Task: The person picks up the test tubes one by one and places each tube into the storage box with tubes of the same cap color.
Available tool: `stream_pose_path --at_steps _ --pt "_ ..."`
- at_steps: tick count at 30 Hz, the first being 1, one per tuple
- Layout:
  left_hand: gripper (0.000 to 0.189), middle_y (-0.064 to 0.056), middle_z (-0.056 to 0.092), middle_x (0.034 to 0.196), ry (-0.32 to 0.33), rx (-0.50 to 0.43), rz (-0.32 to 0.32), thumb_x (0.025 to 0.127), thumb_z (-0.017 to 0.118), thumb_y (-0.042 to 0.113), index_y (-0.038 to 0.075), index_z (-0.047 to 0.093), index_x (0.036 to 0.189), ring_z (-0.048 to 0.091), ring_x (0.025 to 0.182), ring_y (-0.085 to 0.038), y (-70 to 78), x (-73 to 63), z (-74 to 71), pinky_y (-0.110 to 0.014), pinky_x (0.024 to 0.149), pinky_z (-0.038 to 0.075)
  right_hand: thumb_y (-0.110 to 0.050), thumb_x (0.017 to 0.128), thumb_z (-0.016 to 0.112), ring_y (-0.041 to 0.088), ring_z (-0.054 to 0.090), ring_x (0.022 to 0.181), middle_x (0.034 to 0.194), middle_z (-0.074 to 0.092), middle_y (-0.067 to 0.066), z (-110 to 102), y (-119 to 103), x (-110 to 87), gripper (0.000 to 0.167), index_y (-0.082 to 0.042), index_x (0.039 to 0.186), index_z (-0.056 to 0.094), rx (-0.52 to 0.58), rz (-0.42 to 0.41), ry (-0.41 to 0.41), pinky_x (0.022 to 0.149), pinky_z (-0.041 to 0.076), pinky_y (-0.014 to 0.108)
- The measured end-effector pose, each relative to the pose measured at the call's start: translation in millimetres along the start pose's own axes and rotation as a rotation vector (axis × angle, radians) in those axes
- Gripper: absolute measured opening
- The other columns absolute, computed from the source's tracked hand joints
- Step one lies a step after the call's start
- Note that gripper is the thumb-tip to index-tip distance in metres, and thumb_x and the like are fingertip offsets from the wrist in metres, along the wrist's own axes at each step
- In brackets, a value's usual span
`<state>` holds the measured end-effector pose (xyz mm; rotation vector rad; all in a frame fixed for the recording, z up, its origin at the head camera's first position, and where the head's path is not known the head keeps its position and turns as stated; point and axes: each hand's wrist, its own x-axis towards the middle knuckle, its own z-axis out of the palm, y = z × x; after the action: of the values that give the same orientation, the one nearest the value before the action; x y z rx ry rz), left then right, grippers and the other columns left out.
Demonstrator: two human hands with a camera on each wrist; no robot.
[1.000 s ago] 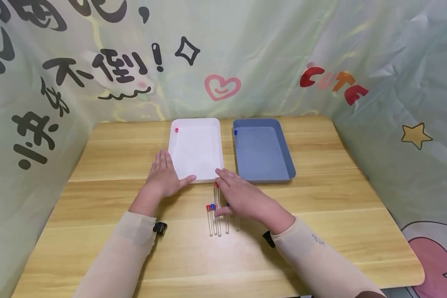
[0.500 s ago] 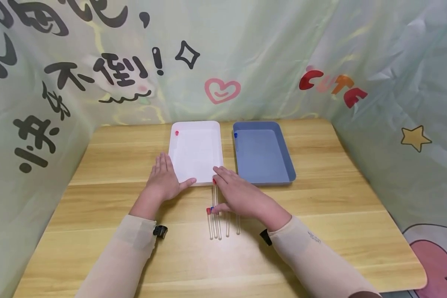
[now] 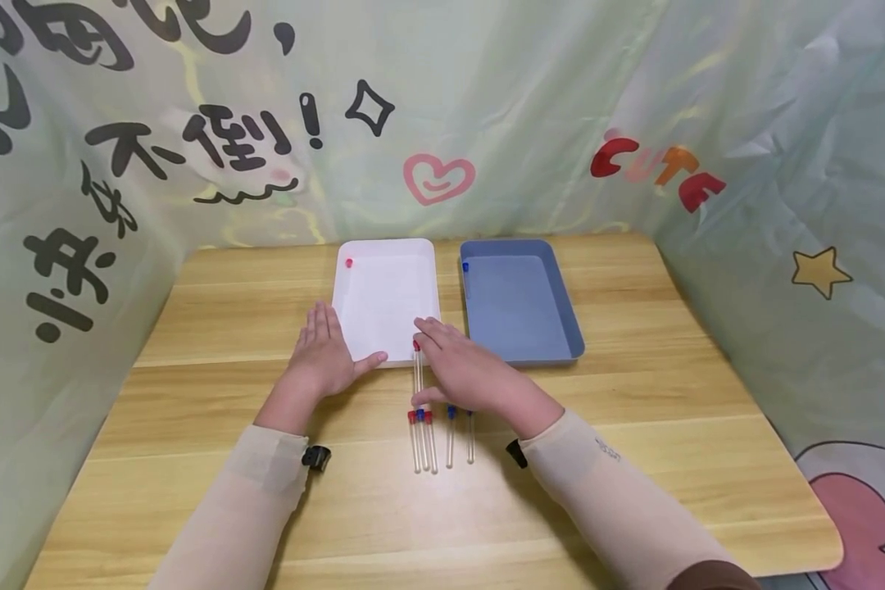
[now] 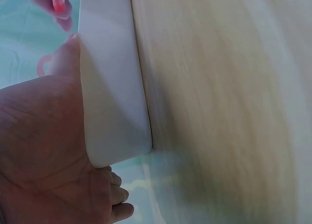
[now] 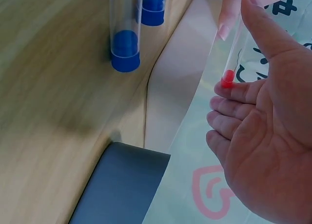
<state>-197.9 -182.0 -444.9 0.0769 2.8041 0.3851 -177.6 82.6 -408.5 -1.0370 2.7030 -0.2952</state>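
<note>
- Right hand (image 3: 466,370) and its red-capped tube (image 3: 418,378) have shifted leftward; tube hangs by the near edge of the white tray (image 3: 387,299).
- Tube pinched end to end, forefinger at cap, thumb towards base; likely leaves its middle free.
- Left hand (image 3: 321,354) spread round tray's near left corner, fingers along side, seemingly steadying it.
- Right forearm slants inward.
- Five other tubes (image 3: 451,442) on surface (image 3: 369,516).
</note>
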Motion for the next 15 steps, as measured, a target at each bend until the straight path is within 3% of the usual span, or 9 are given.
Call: stream_pose_path --at_steps 15 --pt "0.133 -0.035 -0.025 0.174 0.003 0.006 -0.004 0.100 0.046 0.084 -0.014 -0.018 0.164 -0.012 0.167 -0.053 -1.1 0.8 2.0 -0.064 0.138 0.005 -0.061 0.098 0.072 0.032 0.016 0.172 0.183 0.018 0.015 -7.6 -0.6 19.3 0.101 0.002 0.167 0.034 -0.010 -0.019 0.000 0.141 0.015 0.045"
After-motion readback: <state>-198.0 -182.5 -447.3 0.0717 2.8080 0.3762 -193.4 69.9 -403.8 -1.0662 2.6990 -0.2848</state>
